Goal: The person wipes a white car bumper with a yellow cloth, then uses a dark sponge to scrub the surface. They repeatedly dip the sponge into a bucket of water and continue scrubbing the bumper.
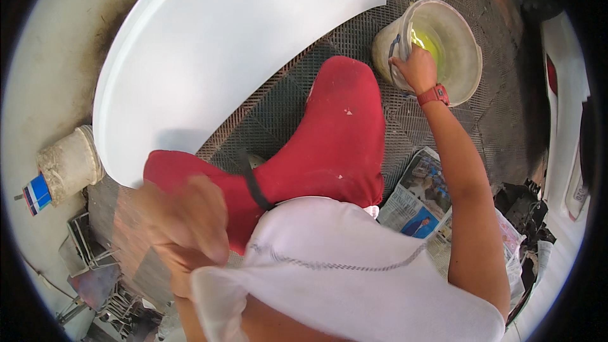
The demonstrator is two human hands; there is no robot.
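Note:
At the upper right, my right hand is closed over the near left rim of a grimy pale bucket, a red watch on its wrist. The bucket is tilted toward me and holds yellow-green liquid; a dark handle hangs at its side. My left hand is raised at the lower left, above my red-clothed leg, and smeared by motion, so its fingers do not show clearly. Beyond my knees lies a large, smooth white curved panel, apart from both hands.
Dark grid matting covers the floor. Newspapers lie beside my right arm, with black scraps farther right near a white vehicle body. A dirty small bucket and metal racks stand at left.

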